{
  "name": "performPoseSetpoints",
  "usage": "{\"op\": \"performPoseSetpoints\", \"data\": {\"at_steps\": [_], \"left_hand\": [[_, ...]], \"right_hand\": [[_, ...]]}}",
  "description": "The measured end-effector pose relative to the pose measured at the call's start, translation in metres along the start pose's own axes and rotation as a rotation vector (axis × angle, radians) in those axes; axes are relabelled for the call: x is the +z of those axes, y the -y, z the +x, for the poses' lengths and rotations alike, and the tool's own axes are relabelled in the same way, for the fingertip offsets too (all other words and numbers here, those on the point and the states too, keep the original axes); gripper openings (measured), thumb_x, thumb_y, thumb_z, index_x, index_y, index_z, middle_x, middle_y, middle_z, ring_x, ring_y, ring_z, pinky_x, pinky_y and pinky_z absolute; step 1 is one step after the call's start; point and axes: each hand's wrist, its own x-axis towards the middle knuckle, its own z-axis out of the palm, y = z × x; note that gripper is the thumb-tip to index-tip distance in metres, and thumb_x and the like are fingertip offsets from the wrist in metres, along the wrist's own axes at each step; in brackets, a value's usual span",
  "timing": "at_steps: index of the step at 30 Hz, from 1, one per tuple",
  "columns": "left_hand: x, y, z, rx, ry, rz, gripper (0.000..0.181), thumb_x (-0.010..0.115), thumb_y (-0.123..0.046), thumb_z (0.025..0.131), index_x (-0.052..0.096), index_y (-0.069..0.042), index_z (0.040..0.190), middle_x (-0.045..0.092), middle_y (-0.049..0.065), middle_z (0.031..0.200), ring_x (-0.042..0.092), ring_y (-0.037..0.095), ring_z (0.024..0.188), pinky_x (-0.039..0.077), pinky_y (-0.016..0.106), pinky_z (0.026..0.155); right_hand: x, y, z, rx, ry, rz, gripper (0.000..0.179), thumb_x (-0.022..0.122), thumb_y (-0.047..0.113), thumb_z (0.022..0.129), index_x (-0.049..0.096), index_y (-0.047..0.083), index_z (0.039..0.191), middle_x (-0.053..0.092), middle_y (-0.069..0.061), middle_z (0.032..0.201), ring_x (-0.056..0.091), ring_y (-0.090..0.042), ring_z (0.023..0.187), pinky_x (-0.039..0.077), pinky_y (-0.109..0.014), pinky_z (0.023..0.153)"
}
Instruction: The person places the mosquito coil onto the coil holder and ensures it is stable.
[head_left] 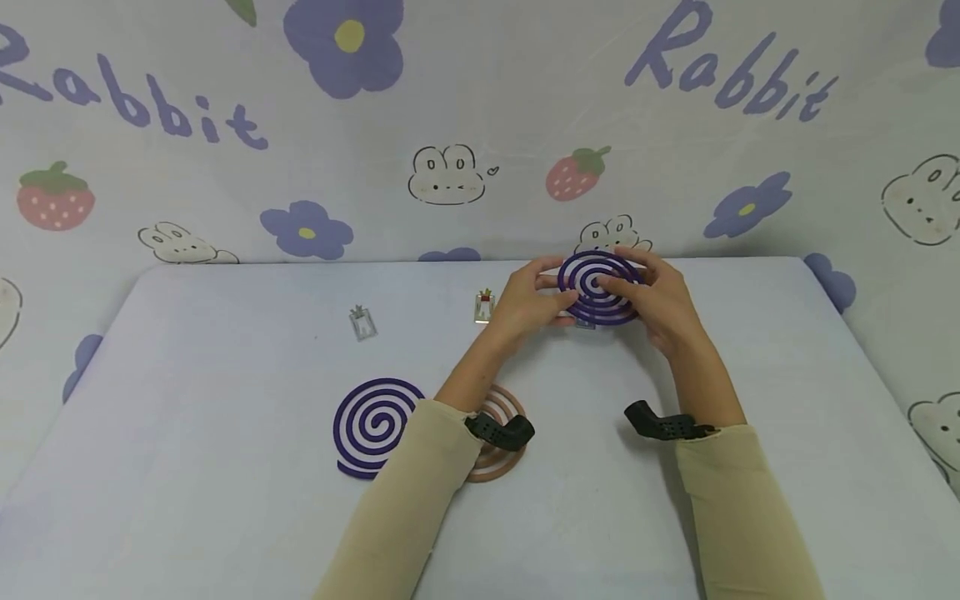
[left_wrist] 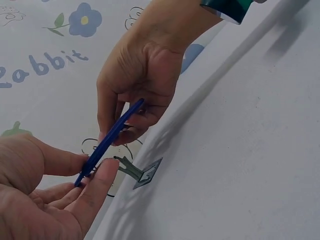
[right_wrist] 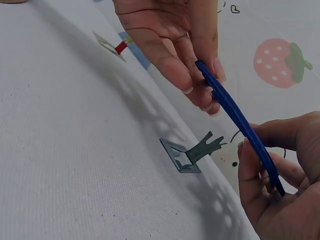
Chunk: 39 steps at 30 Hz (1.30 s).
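Both hands hold a dark purple spiral mosquito coil (right_wrist: 234,112) up by its opposite edges. My left hand (head_left: 520,302) pinches its left side, the thumb on the near face and the fingers behind. On the right side, my right hand (head_left: 660,304) grips it, thumb lying across the face toward the centre. In the head view the coil faces the camera; both wrist views show it edge-on. Just below it, a small grey metal coil stand (right_wrist: 202,150) rests on the table with its forked prong bent up. The coil mostly covers that stand in the head view.
A second purple coil (head_left: 380,423) lies flat at the left front. Beside it, a brown coil (head_left: 516,404) is partly hidden under my left forearm. Two more metal stands lie farther back, one plain silver (head_left: 363,323) and one with red and yellow (head_left: 484,305).
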Motion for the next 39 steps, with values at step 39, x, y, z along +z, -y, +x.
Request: {"op": "performPoseSetpoints", "data": {"at_steps": [39], "left_hand": [[0.007, 0.010, 0.002, -0.073, -0.013, 0.047, 0.061, 0.063, -0.006, 0.105, 0.038, -0.007, 0.161, 0.057, 0.029, 0.149, 0.073, 0.042, 0.116, 0.067, 0.038, 0.082]], "right_hand": [[0.000, -0.012, 0.007, -0.032, 0.080, -0.084, 0.067, 0.070, 0.022, 0.103, 0.041, 0.013, 0.162, 0.049, -0.022, 0.161, 0.050, -0.031, 0.141, 0.042, -0.045, 0.123]]}}
